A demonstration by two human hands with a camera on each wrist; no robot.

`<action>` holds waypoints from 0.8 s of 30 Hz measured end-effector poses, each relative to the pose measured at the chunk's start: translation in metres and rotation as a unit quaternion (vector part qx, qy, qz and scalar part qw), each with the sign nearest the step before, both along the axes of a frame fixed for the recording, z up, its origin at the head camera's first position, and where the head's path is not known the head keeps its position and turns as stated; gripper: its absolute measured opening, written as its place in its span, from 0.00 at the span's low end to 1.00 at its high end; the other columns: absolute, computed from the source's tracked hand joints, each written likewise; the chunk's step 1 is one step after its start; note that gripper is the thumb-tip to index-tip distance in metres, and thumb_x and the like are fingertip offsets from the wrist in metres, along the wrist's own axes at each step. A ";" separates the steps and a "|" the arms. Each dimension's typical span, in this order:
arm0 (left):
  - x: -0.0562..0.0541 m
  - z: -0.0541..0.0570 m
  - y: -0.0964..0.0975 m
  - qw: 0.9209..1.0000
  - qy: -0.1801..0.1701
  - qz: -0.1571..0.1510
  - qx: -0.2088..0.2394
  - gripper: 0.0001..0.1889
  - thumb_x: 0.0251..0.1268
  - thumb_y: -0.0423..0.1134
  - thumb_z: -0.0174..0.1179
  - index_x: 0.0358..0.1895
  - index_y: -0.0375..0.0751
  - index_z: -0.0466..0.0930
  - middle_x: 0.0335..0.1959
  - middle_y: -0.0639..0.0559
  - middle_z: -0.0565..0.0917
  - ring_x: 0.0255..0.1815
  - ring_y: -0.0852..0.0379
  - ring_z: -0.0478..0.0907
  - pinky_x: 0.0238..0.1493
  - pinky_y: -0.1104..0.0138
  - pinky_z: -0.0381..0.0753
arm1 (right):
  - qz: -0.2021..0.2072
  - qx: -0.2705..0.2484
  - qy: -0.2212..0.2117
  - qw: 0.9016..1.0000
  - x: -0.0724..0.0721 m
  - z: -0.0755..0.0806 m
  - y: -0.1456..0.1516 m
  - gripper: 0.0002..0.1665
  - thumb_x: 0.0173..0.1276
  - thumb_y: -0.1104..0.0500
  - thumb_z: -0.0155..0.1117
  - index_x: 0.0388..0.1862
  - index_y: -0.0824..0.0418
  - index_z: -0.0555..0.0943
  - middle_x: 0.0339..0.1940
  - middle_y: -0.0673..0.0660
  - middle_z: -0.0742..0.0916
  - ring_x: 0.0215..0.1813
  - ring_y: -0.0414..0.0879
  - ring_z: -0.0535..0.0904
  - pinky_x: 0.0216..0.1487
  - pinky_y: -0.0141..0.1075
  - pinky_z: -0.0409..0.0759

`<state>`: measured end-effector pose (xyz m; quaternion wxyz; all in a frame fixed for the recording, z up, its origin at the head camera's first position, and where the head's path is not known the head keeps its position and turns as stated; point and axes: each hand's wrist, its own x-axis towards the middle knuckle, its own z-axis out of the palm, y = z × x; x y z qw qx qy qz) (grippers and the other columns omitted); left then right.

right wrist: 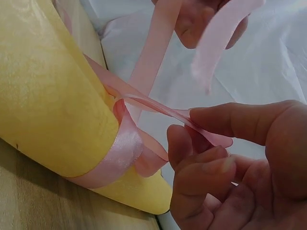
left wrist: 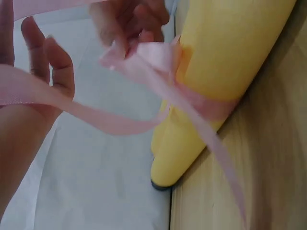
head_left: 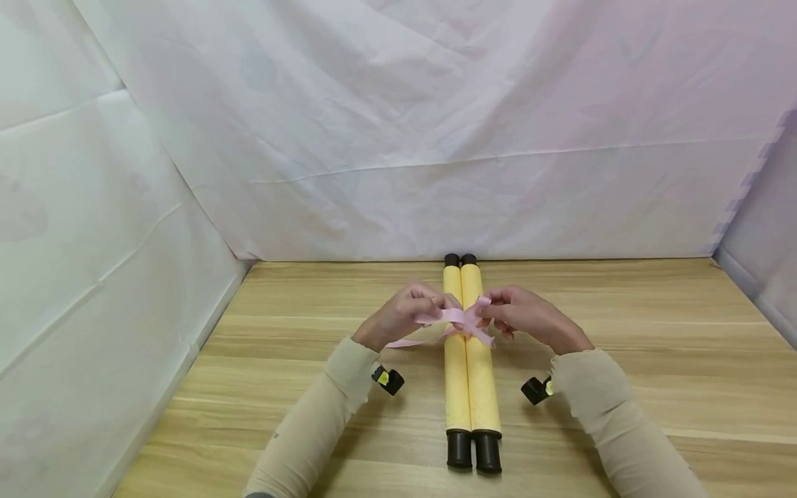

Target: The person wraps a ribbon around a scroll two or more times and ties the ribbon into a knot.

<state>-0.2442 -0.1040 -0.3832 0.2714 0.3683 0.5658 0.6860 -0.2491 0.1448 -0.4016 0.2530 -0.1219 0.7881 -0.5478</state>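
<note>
Two yellow rods with dark end caps lie side by side on the table, pointing away from me. A pink satin ribbon wraps round both near their far half and is crossed on top. My right hand pinches a folded loop of ribbon between thumb and finger, just right of the rods. On the other side, my left hand holds a length of ribbon with curled fingers. In the left wrist view, one ribbon strip runs across that hand, and a loose tail hangs down.
The wood-grain table extends to both sides of the rods. White cloth hangs behind it, close to the rods' far ends, and another sheet stands at the left. Black wrist-camera mounts protrude near both sleeves.
</note>
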 end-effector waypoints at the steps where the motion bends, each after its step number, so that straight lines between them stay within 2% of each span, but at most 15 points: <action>1: 0.002 -0.001 0.004 1.000 -0.002 -0.012 0.000 0.14 0.57 0.30 0.45 0.14 0.37 0.65 0.34 0.55 0.86 0.42 0.57 0.76 0.43 0.67 0.72 | 0.000 -0.001 0.000 1.000 0.000 0.000 0.000 0.16 0.75 0.51 0.60 0.44 0.64 0.81 0.36 0.60 0.86 0.25 0.43 0.71 0.27 0.34 0.73; 3: 0.007 -0.003 0.011 1.000 0.001 -0.029 -0.010 0.14 0.58 0.30 0.45 0.15 0.32 0.64 0.29 0.56 0.84 0.32 0.60 0.73 0.35 0.69 0.69 | 0.004 -0.004 0.003 1.000 0.000 0.000 0.000 0.16 0.75 0.51 0.59 0.44 0.64 0.81 0.37 0.60 0.85 0.25 0.43 0.70 0.27 0.34 0.73; 6: 0.015 -0.006 0.021 0.996 0.045 -0.038 -0.061 0.16 0.60 0.29 0.47 0.15 0.30 0.61 0.27 0.55 0.84 0.29 0.62 0.74 0.32 0.71 0.68 | 0.007 -0.006 0.007 1.000 0.000 -0.001 0.000 0.16 0.75 0.52 0.58 0.45 0.64 0.82 0.37 0.59 0.85 0.25 0.43 0.70 0.27 0.33 0.72; 8: 0.020 -0.008 0.028 0.984 0.126 -0.036 -0.122 0.18 0.64 0.30 0.51 0.15 0.34 0.62 0.26 0.55 0.84 0.38 0.62 0.79 0.47 0.69 0.75 | 0.010 -0.005 0.011 1.000 0.000 -0.001 0.001 0.15 0.76 0.52 0.57 0.46 0.64 0.82 0.36 0.58 0.85 0.25 0.42 0.70 0.27 0.33 0.72; 9: 0.023 -0.009 0.031 0.970 0.177 -0.028 -0.162 0.19 0.67 0.32 0.53 0.15 0.38 0.64 0.26 0.58 0.83 0.51 0.59 0.80 0.59 0.64 0.73 | 0.010 -0.007 0.014 1.000 0.000 -0.001 0.001 0.15 0.76 0.53 0.57 0.46 0.64 0.81 0.35 0.58 0.84 0.24 0.42 0.69 0.27 0.34 0.72; 11: 0.029 -0.010 0.038 0.936 0.271 -0.024 -0.223 0.19 0.70 0.35 0.57 0.17 0.44 0.68 0.25 0.60 0.82 0.52 0.62 0.78 0.63 0.67 0.68 | 0.011 -0.009 0.017 1.000 0.000 -0.001 0.001 0.14 0.76 0.54 0.57 0.46 0.64 0.82 0.34 0.59 0.84 0.23 0.42 0.69 0.26 0.33 0.72; 13: 0.035 -0.012 0.045 0.892 0.360 -0.013 -0.275 0.19 0.70 0.40 0.61 0.18 0.48 0.72 0.20 0.62 0.78 0.49 0.62 0.76 0.64 0.70 0.65 | 0.011 -0.010 0.021 1.000 -0.001 -0.001 0.001 0.13 0.76 0.55 0.57 0.44 0.65 0.81 0.31 0.59 0.82 0.22 0.41 0.69 0.26 0.34 0.72; 14: 0.038 -0.013 0.048 0.871 0.390 -0.006 -0.299 0.18 0.70 0.43 0.62 0.18 0.50 0.74 0.19 0.65 0.76 0.48 0.63 0.75 0.58 0.72 0.66 | 0.013 -0.011 0.025 1.000 -0.001 -0.001 0.002 0.13 0.75 0.56 0.57 0.44 0.65 0.81 0.30 0.58 0.81 0.21 0.41 0.68 0.25 0.34 0.71; 15: 0.041 -0.013 0.052 0.854 0.414 -0.003 -0.316 0.17 0.69 0.45 0.64 0.19 0.50 0.76 0.18 0.65 0.75 0.39 0.65 0.73 0.52 0.75 0.66 | 0.014 -0.011 0.027 0.999 -0.001 -0.001 0.002 0.12 0.75 0.56 0.57 0.44 0.65 0.81 0.29 0.58 0.81 0.21 0.41 0.68 0.25 0.34 0.72; 16: 0.042 -0.013 0.054 0.841 0.434 -0.004 -0.324 0.15 0.68 0.45 0.65 0.21 0.51 0.78 0.18 0.65 0.75 0.32 0.66 0.69 0.45 0.77 0.64 | 0.015 -0.010 0.027 0.999 -0.002 -0.001 0.002 0.12 0.75 0.56 0.58 0.44 0.65 0.81 0.28 0.57 0.81 0.21 0.41 0.68 0.25 0.34 0.72; 17: 0.044 -0.013 0.056 0.829 0.449 -0.004 -0.333 0.13 0.67 0.47 0.65 0.23 0.51 0.81 0.20 0.66 0.78 0.34 0.66 0.70 0.47 0.78 0.65 | 0.015 -0.008 0.028 0.999 -0.002 -0.001 0.002 0.12 0.75 0.56 0.58 0.44 0.65 0.81 0.28 0.55 0.81 0.21 0.41 0.68 0.25 0.35 0.72; 19: 0.045 -0.013 0.057 0.823 0.460 -0.021 -0.333 0.09 0.67 0.47 0.65 0.28 0.52 0.85 0.24 0.67 0.82 0.33 0.70 0.71 0.46 0.80 0.67 | 0.017 -0.006 0.027 0.999 -0.001 0.000 0.003 0.13 0.75 0.55 0.58 0.44 0.65 0.81 0.26 0.53 0.80 0.21 0.42 0.68 0.26 0.35 0.72; 20: 0.045 -0.013 0.056 0.825 0.460 -0.030 -0.326 0.08 0.67 0.47 0.65 0.31 0.52 0.86 0.27 0.68 0.84 0.33 0.72 0.71 0.46 0.80 0.68 | 0.017 -0.005 0.026 1.000 -0.001 0.000 0.003 0.13 0.75 0.55 0.58 0.45 0.65 0.81 0.26 0.53 0.79 0.21 0.42 0.68 0.26 0.35 0.72; 22: 0.042 -0.011 0.052 0.843 0.441 -0.044 -0.306 0.06 0.66 0.45 0.66 0.35 0.49 0.88 0.31 0.65 0.86 0.33 0.74 0.72 0.43 0.81 0.71 | 0.015 -0.004 0.019 1.000 -0.001 0.000 0.003 0.14 0.75 0.54 0.58 0.45 0.64 0.81 0.27 0.53 0.80 0.21 0.42 0.68 0.26 0.35 0.72; 24: 0.036 -0.009 0.044 0.868 0.399 -0.032 -0.295 0.05 0.66 0.43 0.66 0.36 0.47 0.88 0.31 0.63 0.86 0.32 0.73 0.72 0.39 0.79 0.73 | 0.017 -0.003 0.016 1.000 -0.001 0.001 0.003 0.14 0.76 0.53 0.57 0.45 0.64 0.81 0.28 0.55 0.81 0.21 0.42 0.68 0.27 0.35 0.72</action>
